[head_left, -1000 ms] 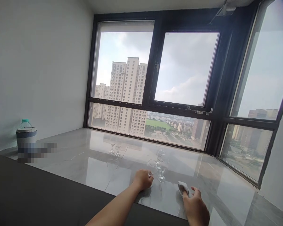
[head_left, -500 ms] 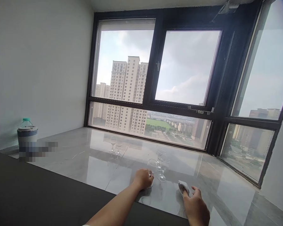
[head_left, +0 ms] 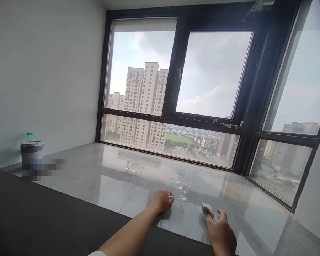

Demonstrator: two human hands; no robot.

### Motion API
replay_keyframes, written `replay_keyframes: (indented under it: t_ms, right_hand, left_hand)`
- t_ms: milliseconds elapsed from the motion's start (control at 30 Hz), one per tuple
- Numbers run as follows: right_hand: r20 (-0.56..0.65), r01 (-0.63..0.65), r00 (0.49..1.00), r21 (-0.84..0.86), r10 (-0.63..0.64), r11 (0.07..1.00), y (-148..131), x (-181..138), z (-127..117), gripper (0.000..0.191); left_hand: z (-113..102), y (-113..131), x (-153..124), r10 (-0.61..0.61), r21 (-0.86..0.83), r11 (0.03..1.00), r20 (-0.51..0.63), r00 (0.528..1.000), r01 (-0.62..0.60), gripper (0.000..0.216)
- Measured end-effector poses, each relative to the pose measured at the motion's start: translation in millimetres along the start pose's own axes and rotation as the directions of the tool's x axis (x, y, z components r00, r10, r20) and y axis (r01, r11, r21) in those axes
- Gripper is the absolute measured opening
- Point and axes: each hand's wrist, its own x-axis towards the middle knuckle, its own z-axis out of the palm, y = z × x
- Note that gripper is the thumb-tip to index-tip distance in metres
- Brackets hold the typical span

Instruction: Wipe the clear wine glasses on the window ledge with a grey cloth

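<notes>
My left hand [head_left: 162, 201] is closed around the stem of a clear goblet [head_left: 173, 182]; its rim shows above my fingers and part of its foot below them. A folded whitish-grey cloth [head_left: 207, 210] is gripped between the thumb and fingers of my right hand [head_left: 222, 225], low over the sill at the right. Just beyond my left hand, another stemmed glass [head_left: 184, 197] stands upright, with one more glass [head_left: 180, 186] close behind it. Their clear bowls overlap, so their outlines are hard to separate.
Farther left, two small stemmed glasses [head_left: 133, 168] stand on the glossy grey tiled sill [head_left: 80, 181]. By the left wall are a white tub with a blue band [head_left: 32, 150] and a bottle with a green cap [head_left: 30, 135]. Dark-framed windows [head_left: 138, 145] border the back and right.
The camera view has shifted very slightly. Both hands keep their grip and place, with the glasses standing where they were.
</notes>
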Motion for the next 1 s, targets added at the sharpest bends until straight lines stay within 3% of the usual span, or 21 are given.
replay_keyframes:
  t_ms: [1000]
  right_hand:
    - [-0.007,0.001,1.000,-0.014,-0.001,1.000,-0.8,-1.3,-1.9,0.047]
  left_hand:
    - [7.9,-6.3,4.5,0.031,0.017,0.999,-0.020,0.999,-0.031,0.044]
